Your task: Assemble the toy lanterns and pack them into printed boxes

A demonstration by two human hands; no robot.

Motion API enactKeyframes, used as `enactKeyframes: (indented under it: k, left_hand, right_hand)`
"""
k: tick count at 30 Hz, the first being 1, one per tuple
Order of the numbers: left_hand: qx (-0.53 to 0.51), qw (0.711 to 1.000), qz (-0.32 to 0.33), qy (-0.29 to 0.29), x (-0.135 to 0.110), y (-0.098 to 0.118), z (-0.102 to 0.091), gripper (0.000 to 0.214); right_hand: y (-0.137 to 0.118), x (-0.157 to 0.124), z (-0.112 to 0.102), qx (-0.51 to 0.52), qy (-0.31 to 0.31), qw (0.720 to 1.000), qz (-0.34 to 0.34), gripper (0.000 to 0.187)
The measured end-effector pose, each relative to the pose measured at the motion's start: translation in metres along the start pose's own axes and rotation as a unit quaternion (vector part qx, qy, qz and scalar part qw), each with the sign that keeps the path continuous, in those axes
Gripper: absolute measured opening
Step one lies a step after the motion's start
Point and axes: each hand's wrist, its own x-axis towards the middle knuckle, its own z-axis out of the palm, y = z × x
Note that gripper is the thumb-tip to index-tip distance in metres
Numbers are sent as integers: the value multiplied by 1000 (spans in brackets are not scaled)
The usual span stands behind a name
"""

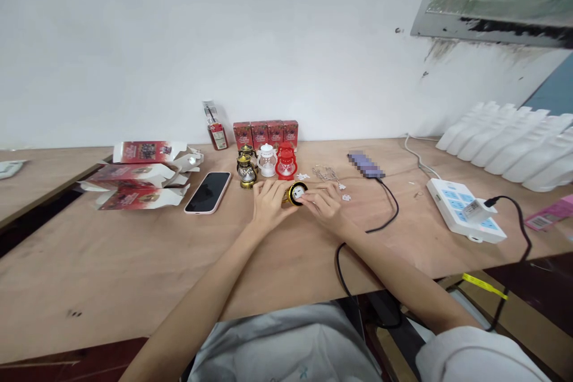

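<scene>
My left hand [268, 203] is closed around a small black and gold lantern [286, 197], tipped so that its round underside faces me. A white round insert [298, 192] shows inside the base. My right hand [326, 204] pinches at the insert's right edge; its fingertips partly cover it. Just behind stand upright mini lanterns: bronze-coloured ones [246, 173], white ones [267, 161] and red ones [286, 162]. Small white pieces [302, 176] and a tangle of thin metal wire or chain [326, 173] lie close to my hands.
Red printed boxes [267, 133] line the wall beside a bottle-like pack [217, 131]. Unfolded cartons [138, 176] and a phone [208, 193] lie left. To the right are a purple phone [367, 165] on a black cable [396, 206], a power strip [461, 209] and white plastic parts [505, 140].
</scene>
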Motion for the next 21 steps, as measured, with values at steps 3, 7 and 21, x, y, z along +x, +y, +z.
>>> enactKeyframes:
  k: [3,7,21]
  left_hand:
    - [6,1000,-13,-8,1,0,-1,41]
    - [7,999,-27,-23,2,1,-2,40]
    - [8,1000,-7,-6,1,1,-2,41]
  right_hand:
    - [1,0,2,15,8,1000,3,6]
    - [1,-1,2,14,0,1000,4,8]
    - [2,-3,3,-3,0,1000,13,11]
